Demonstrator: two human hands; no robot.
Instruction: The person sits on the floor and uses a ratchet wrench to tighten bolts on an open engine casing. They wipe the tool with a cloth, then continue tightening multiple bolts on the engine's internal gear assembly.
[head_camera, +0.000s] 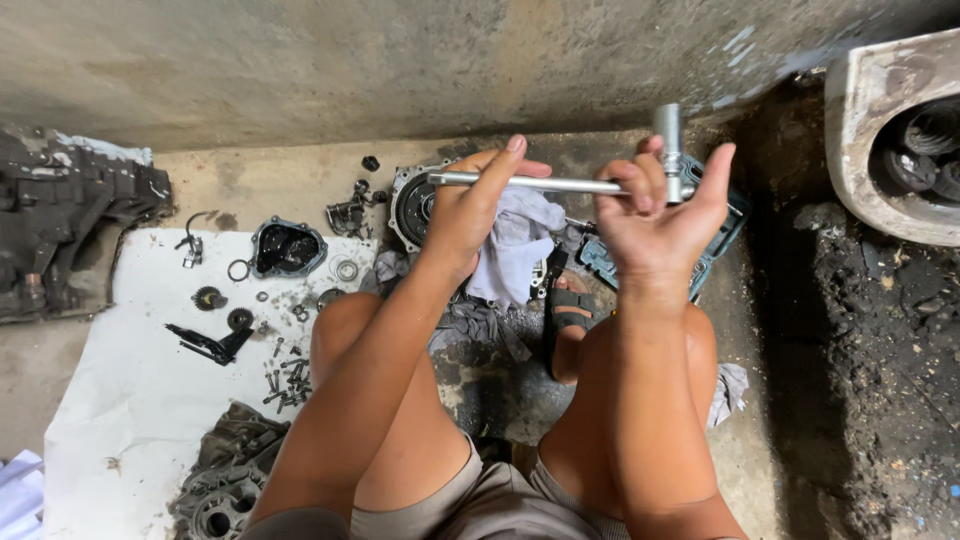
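I hold a metal T-shaped socket wrench (560, 184) level in front of me. My left hand (470, 205) grips the left end of its bar and also a grey-white rag (520, 245) that hangs down below it. My right hand (660, 215) is closed around the bar close to the upright socket head (668, 135). Behind the rag on the floor lies a round metal housing (412, 205), partly hidden by my left hand. My knees are bent under both arms.
A white sheet (130, 390) on the left carries a black cover (287, 248), small gears, a ring, several bolts (285, 385) and a grey casing (225, 480). A dirty gearbox housing (60, 220) sits far left. A white basin (885, 130) stands at the top right; a concrete wall rises ahead.
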